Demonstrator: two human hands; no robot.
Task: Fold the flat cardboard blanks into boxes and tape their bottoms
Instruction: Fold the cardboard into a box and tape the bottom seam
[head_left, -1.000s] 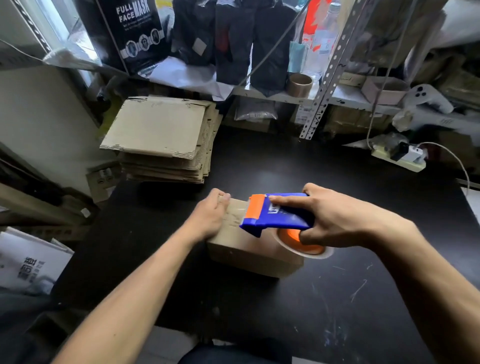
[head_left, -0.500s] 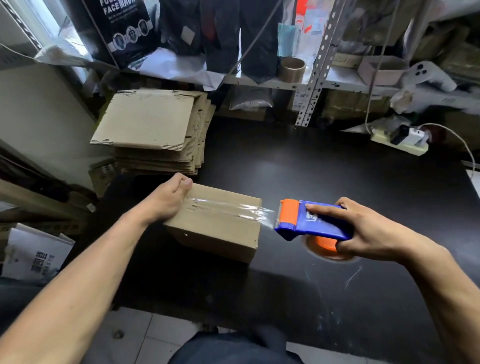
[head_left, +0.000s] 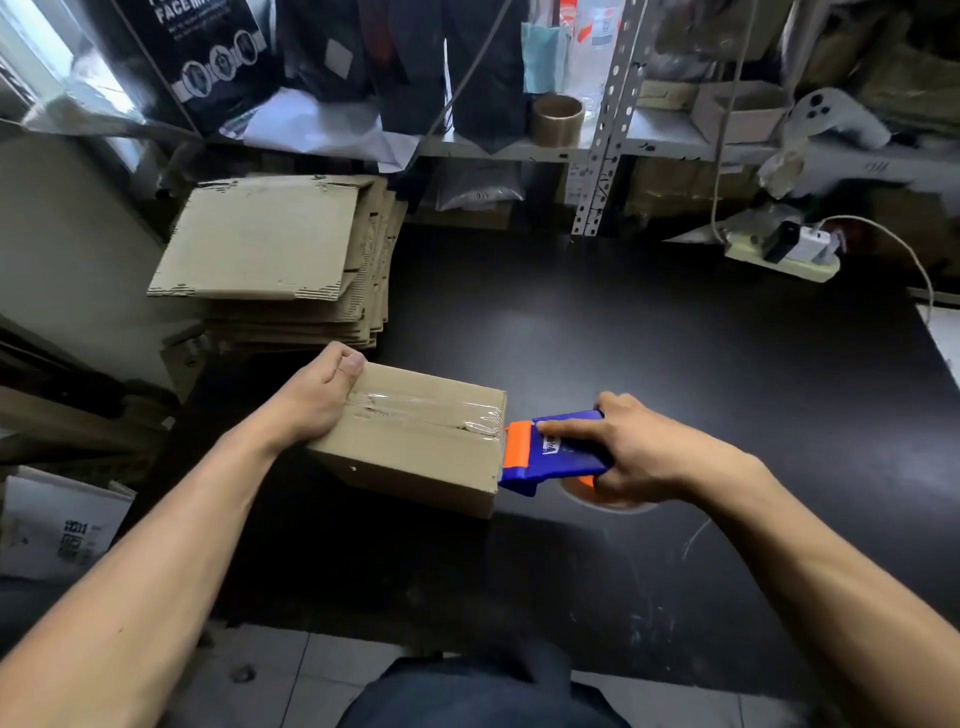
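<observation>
A folded cardboard box (head_left: 415, 457) lies on the black table (head_left: 649, 353), with a strip of clear tape (head_left: 426, 408) running along its top seam. My left hand (head_left: 311, 400) grips the box's left end, thumb on top. My right hand (head_left: 639, 452) holds a blue and orange tape dispenser (head_left: 550, 452), its orange head pressed against the box's right edge. The tape roll under my right hand is mostly hidden. A stack of flat cardboard blanks (head_left: 280, 265) sits at the table's far left.
A metal shelf (head_left: 602, 145) crowded with bags, a brown tape roll (head_left: 558, 119) and a small open box stands behind the table. A power strip (head_left: 784, 254) with a cable lies at the far right. Tiled floor shows below the table's near edge.
My right hand drew the dispenser rightward across the box top, laying tape, pulled past the edge, and now has the dispenser head back against the right edge. My left hand kept holding the box's left end.
</observation>
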